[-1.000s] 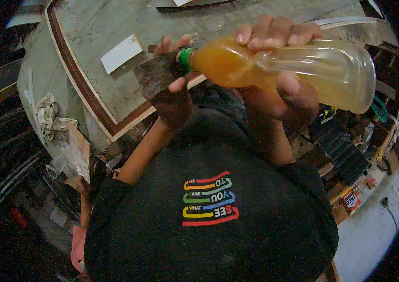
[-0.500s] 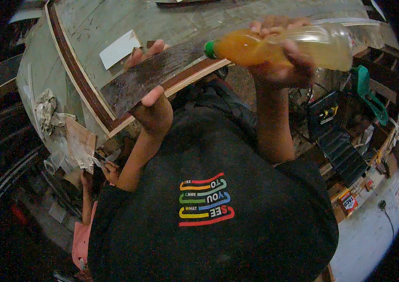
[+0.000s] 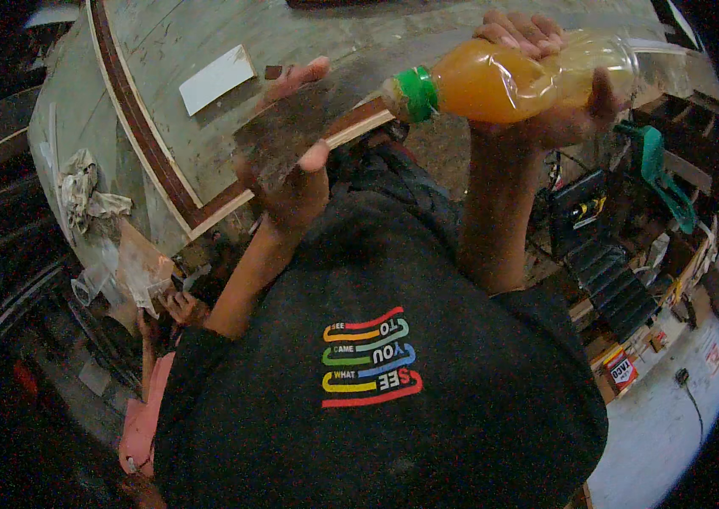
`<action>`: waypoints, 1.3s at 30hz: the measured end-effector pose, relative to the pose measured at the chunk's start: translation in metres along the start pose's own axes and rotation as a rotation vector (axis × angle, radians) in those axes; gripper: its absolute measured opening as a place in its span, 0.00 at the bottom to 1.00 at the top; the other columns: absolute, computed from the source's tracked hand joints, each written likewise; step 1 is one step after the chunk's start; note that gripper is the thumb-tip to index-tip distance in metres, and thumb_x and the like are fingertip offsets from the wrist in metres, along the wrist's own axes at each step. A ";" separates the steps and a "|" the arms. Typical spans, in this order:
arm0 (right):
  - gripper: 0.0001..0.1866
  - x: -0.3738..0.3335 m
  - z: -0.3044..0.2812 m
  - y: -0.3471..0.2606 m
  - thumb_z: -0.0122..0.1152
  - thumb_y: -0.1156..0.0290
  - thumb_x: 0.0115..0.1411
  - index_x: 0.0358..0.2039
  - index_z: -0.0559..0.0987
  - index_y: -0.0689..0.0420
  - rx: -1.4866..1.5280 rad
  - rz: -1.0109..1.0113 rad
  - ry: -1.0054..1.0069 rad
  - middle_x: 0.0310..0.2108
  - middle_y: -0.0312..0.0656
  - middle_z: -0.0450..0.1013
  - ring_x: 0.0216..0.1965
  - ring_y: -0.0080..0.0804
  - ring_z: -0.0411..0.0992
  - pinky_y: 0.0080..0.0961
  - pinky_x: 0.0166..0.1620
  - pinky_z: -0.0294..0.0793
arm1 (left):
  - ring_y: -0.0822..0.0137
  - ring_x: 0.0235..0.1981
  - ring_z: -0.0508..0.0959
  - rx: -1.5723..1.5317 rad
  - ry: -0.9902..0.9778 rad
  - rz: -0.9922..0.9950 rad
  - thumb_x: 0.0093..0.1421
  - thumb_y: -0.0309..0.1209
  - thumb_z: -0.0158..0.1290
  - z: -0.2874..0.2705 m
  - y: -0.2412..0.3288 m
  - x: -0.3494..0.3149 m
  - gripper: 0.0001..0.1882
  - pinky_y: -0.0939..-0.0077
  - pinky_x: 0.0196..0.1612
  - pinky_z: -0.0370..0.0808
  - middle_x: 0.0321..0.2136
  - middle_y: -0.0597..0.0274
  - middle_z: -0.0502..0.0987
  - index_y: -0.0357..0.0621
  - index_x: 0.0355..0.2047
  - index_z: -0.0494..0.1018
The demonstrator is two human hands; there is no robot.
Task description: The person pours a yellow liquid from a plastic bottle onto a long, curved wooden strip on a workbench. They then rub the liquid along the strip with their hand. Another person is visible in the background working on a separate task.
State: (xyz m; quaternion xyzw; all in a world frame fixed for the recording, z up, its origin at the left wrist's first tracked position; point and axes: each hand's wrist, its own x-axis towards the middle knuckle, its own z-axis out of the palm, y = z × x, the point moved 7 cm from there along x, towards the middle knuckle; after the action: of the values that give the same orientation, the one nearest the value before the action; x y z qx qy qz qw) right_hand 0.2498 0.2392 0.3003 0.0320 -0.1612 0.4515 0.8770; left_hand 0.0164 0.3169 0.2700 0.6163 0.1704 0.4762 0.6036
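My left hand (image 3: 293,191) grips a dark brown, flat strip of wood (image 3: 279,140), its thumb at the near edge and fingers at the far edge. Motion blurs the strip. In my right hand (image 3: 546,127) is a clear plastic bottle (image 3: 491,81) of orange liquid, lying on its side in the air. Its green cap (image 3: 415,93) points left, close to the strip's right end. Below both lies a brown frame with pale edges (image 3: 146,127), on the greenish table (image 3: 326,42).
A white rectangular piece (image 3: 217,81) and a crumpled cloth (image 3: 84,191) lie on the table. At lower left, another person's hand (image 3: 186,307) is by a tan board (image 3: 141,263). On the right are a green plastic part (image 3: 656,174) and a black tool case (image 3: 580,204).
The bottle has shifted slightly right and its cap now shows larger. My left hand and the dark strip have moved a little right. The other person's hand has moved slightly left.
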 end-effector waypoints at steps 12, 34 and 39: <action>0.24 -0.023 0.036 0.025 0.61 0.62 0.47 0.45 0.71 0.57 -0.651 -0.165 -0.231 0.36 0.45 0.71 0.40 0.39 0.68 0.42 0.51 0.67 | 0.48 0.64 0.69 0.002 0.161 -0.003 0.63 0.51 0.60 0.007 0.013 0.000 0.37 0.50 0.62 0.74 0.62 0.40 0.67 0.31 0.59 0.67; 0.23 -0.007 0.013 0.007 0.60 0.57 0.51 0.43 0.73 0.59 -0.415 -0.246 0.009 0.36 0.45 0.73 0.37 0.39 0.70 0.42 0.50 0.70 | 0.51 0.62 0.72 -0.016 0.155 -0.071 0.61 0.51 0.62 0.006 0.016 0.006 0.39 0.52 0.62 0.75 0.60 0.43 0.70 0.31 0.59 0.66; 0.23 -0.022 -0.010 0.015 0.60 0.57 0.50 0.43 0.74 0.58 -0.622 -0.350 0.250 0.36 0.45 0.74 0.36 0.40 0.70 0.44 0.50 0.71 | 0.49 0.59 0.75 0.110 0.217 -0.042 0.60 0.59 0.60 0.002 0.020 0.006 0.43 0.49 0.61 0.75 0.60 0.43 0.70 0.33 0.60 0.65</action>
State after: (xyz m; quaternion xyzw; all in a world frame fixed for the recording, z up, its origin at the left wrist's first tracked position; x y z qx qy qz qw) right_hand 0.2285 0.2324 0.2822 -0.2644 -0.1744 0.2245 0.9216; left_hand 0.0138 0.3160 0.2904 0.5897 0.2734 0.5172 0.5568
